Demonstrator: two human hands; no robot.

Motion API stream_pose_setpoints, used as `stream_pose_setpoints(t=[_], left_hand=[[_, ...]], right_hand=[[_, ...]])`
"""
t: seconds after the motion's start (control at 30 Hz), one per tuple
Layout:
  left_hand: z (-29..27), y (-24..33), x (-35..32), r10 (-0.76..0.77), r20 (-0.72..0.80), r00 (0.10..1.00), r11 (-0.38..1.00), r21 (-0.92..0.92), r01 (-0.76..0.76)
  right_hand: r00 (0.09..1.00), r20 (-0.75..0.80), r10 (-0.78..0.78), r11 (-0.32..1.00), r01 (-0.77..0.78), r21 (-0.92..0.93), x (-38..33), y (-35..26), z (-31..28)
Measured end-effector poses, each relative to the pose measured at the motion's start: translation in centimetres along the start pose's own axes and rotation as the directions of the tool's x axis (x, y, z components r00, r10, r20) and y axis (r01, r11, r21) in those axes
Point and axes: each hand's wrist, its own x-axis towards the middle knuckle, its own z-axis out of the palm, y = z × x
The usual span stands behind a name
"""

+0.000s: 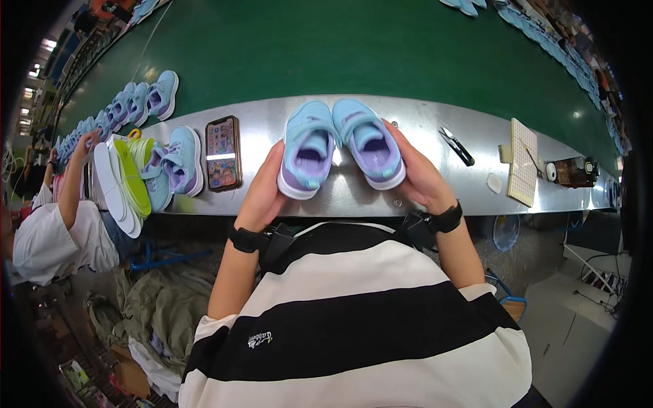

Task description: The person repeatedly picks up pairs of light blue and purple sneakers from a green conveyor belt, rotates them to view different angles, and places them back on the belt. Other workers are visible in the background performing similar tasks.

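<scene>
Two light-blue and lilac children's sneakers with white soles are held side by side over the metal ledge, toes pointing away from me. My left hand is wrapped round the outer side of the left sneaker. Round the outer side of the right sneaker my right hand is closed. Their toes nearly touch. The soles' undersides and most of my fingertips are hidden.
A phone lies left of the sneakers, beside another pair of sneakers and insoles. Snips, a notepad and a dark jar are to the right. More sneakers line the green belt. A co-worker sits left.
</scene>
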Motion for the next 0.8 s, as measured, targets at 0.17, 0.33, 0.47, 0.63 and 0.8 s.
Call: stream_pose_setpoints(t=[0.17,0.33,0.47,0.63,0.8], left_hand=[[1.9,0.2,0.4,-0.069,0.067,0.995,0.963,-0.256,0.084],[2.0,0.0,0.9,-0.043,-0.012,0.999,0.975,-0.219,0.039],[0.3,-1.5,1.9,0.23,-0.229,0.946,0.917,0.377,-0.132],[-2.2,-3.8,2.3,0.398,-0.051,0.916,0.704,0.657,-0.269],[-2.5,-4.5,1.6,0.581,0.126,0.804,0.362,0.844,-0.394]], right_hand=[[1.0,-0.006,0.003,0.963,-0.002,0.268,0.8,1.1,3.6],[0.997,-0.051,-0.064,0.97,0.074,0.23,1.3,1.2,4.0],[0.93,-0.278,-0.238,0.868,0.076,-0.491,1.2,1.6,1.7],[0.766,0.22,-0.604,0.232,0.432,-0.871,1.2,-1.0,-0.2],[0.523,0.852,0.017,-0.349,0.802,-0.485,2.3,-3.5,2.3]])
